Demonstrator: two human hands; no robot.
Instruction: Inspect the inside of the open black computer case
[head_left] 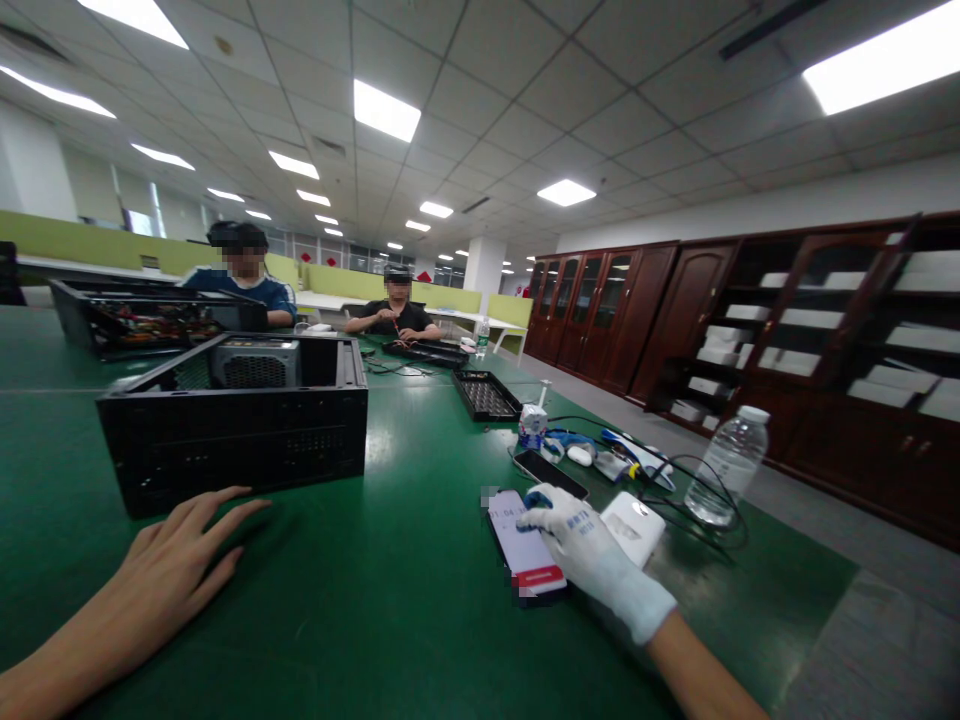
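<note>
My bare left hand (187, 550) rests on the green table (390, 610) with its fingers stretched out and apart, holding nothing. Just beyond its fingertips stands a black computer case (247, 440) with an open top and a grey power supply (262, 362) inside. A white work glove covers my right hand (581, 540). Its bent, parted fingers are over a lit smartphone (519, 540) that lies on the table; whether they touch the screen I cannot tell. Behind this hand lies a second, dark phone (551, 473). A white box-like item (634, 528) sits beside my right wrist, partly hidden.
A clear water bottle (727, 465) stands near the right edge among black cables. Further in are a small carton (532, 425), a white earbud case (580, 455) and a black tray of screws (486, 395). Another open case (150, 315) and two seated people (394, 318) are across the table.
</note>
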